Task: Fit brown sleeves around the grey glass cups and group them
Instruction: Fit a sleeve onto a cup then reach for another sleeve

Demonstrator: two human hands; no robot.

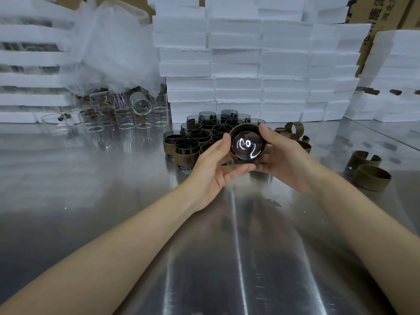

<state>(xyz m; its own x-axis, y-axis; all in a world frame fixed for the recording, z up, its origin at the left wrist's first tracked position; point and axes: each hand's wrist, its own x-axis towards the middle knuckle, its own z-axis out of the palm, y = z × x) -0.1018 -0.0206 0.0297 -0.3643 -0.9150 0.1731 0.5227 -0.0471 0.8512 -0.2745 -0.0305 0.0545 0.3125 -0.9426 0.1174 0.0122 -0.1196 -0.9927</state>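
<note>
Head view shows you holding one grey glass cup (pixel 247 145) above the steel table (pixel 91 178), tipped so its round end faces you and catches curly white reflections of light. A brown sleeve (pixel 244 128) already wraps its wall. Your left hand (pixel 212 171) cups it from below and the side, thumb pressed on the rim edge; your right hand (pixel 278 155) clamps the other side, thumb over the top of the sleeve. Both hands are closed on this cup.

Take the cup in your hands as the landmark. Just behind it and to its left stands the cluster of sleeved cups (pixel 200 137), upright, packed touching one another, nothing visible inside them. At the back of that cluster a few bare grey cups (pixel 228 114) stand without sleeves. Just right of the held cup lies a small heap of loose sleeves (pixel 295 133); well to the right of it two more empty sleeves (pixel 368 173) sit on the table, touching. Far left and behind it stand clear glasses (pixel 122 117), one lying on top on its side. Behind everything rise white foam stacks (pixel 238 64).
</note>
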